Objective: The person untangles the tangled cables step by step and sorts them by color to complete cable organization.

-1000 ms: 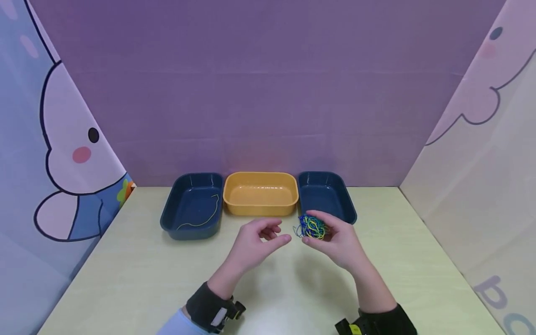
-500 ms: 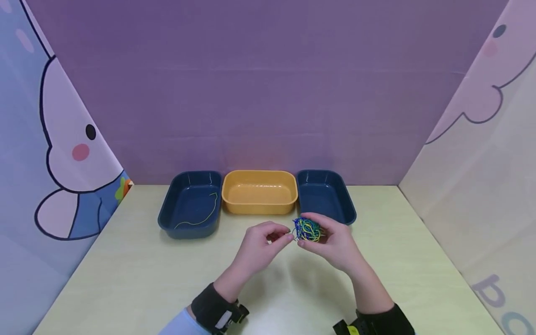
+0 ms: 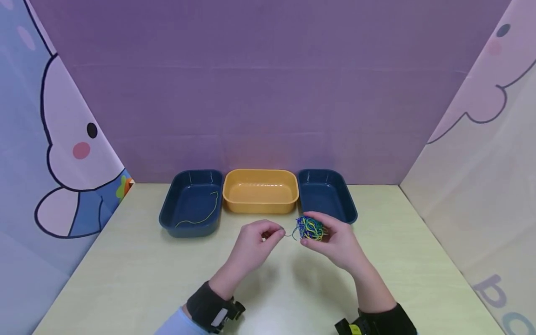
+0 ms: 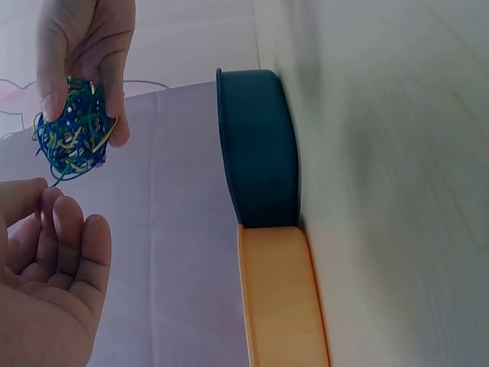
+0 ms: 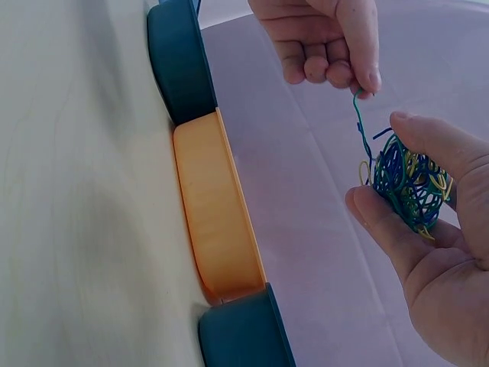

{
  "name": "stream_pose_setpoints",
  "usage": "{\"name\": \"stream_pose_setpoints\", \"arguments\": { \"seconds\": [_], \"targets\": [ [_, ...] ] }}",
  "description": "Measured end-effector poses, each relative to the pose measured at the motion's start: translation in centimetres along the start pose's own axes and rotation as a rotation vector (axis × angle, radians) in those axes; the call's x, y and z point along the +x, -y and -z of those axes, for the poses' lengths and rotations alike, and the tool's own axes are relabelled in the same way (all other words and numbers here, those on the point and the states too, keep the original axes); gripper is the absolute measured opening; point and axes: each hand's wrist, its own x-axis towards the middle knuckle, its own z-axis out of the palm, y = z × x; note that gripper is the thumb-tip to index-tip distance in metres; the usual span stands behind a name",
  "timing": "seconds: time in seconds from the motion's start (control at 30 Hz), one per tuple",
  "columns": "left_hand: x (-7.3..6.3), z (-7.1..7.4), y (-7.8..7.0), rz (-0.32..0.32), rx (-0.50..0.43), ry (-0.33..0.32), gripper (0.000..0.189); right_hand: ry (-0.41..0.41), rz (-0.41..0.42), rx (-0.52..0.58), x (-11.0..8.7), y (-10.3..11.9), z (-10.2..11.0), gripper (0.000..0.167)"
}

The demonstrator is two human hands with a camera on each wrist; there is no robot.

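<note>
My right hand [image 3: 335, 237] holds a tangled bundle of thin strings [image 3: 311, 228] in blue, green and yellow between thumb and fingers, raised above the table. Just left of it, my left hand [image 3: 256, 242] pinches the end of one green strand [image 5: 359, 115] between thumb and forefinger. That strand runs from the pinch back to the bundle, as the right wrist view shows. In the left wrist view the bundle [image 4: 75, 134] hangs from the right hand's fingers, close above the left fingertips.
Three trays stand in a row at the table's back: a dark blue left tray [image 3: 167, 218], a yellow middle tray [image 3: 260, 207] and a dark blue right tray [image 3: 351, 204]. One yellow string [image 3: 207, 217] lies in the left tray. A purple backdrop [image 3: 268, 93] rises behind them.
My left hand went from apart with loose fingers to pinching a strand at the bundle, then drew it slightly left. The right hand keeps holding the bundle in nearly the same place.
</note>
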Motion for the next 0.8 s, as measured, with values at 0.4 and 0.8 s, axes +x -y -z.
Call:
{"name": "stream_pose_setpoints", "arguments": {
  "seconds": [0.4, 0.8],
  "targets": [
    [0.0, 1.9, 0.5, -0.024, 0.046, -0.074, 0.007, -0.031, 0.003, -0.003, -0.1, -0.1, 0.8, 0.055],
    [0.1, 3.9, 1.0, -0.060, 0.026, -0.125, 0.009, -0.047, -0.020, 0.001, -0.2, -0.2, 1.8, 0.055]
  ]
}}
